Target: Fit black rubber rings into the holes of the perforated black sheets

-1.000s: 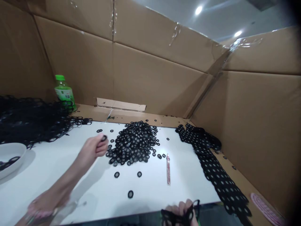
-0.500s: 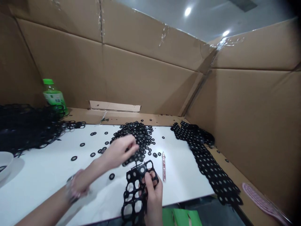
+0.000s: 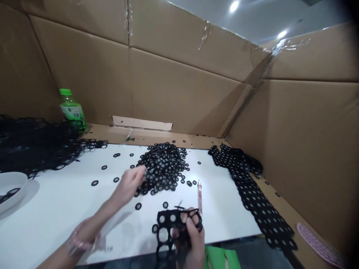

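Observation:
My right hand [image 3: 195, 239] grips a black perforated sheet [image 3: 167, 216] by its upper right part, with the thumb on top. The sheet's top row still has pale-centred discs in it, while lower down it is an open lattice of holes. My left hand [image 3: 130, 184], bracelet at the wrist, is closed at the left edge of a heap of small black rings [image 3: 161, 164]. Its fingertips are slightly blurred, and what they hold, if anything, is hidden. One loose ring [image 3: 155, 228] shows against the sheet's left edge.
A pink pen-like stick [image 3: 199, 198] lies right of the heap. Uncut black strips [image 3: 252, 194] line the right side, near a pink brush-like thing [image 3: 316, 243]. Tangled black lattice [image 3: 30, 145], a green-capped bottle [image 3: 73, 112] and a white bowl [image 3: 17, 192] stand left. Cardboard walls surround the table.
My left hand has moved left and down from over the heap to its left edge. My right hand and the sheet sit lower and further right. The whole view has shifted slightly.

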Action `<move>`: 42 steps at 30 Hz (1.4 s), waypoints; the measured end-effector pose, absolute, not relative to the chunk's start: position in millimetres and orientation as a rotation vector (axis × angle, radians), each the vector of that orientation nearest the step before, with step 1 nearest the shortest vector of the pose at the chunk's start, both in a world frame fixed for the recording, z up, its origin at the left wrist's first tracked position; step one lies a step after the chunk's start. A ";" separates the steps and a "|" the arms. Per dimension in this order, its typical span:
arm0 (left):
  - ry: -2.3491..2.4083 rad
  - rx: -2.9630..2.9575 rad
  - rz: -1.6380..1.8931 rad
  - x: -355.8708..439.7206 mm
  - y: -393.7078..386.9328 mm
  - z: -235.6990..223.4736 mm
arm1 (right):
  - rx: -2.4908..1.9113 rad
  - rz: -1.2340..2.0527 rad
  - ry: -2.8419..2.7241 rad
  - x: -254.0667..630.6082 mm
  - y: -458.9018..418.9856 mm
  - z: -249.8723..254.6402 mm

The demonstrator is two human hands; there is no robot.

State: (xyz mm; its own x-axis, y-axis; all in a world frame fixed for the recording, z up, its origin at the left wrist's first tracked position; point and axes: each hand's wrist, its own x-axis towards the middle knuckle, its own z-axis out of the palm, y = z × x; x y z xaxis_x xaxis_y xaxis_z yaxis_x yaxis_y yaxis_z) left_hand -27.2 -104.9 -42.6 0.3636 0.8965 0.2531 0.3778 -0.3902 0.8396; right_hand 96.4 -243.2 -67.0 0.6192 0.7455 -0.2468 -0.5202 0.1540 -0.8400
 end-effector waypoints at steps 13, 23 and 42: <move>0.815 2.357 0.729 -13.6 -114.6 -31.6 | -1.074 1.129 -0.123 90.4 -233.4 -57.1; 0.753 2.350 0.388 -13.6 -159.7 -39.9 | -1.023 1.170 -0.048 86.3 -238.4 -56.1; 1.168 2.243 0.830 -22.9 -55.8 -42.8 | -0.852 1.171 -0.189 121.1 -245.9 -47.2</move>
State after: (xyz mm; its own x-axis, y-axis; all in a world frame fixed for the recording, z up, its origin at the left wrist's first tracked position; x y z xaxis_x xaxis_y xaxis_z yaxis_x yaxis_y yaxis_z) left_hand -22.9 -55.8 -42.8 0.4532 0.8418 0.2931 0.5535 -0.5235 0.6478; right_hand 121.1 -245.9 -47.2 0.4130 0.8641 -0.2877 -0.7297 0.1250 -0.6723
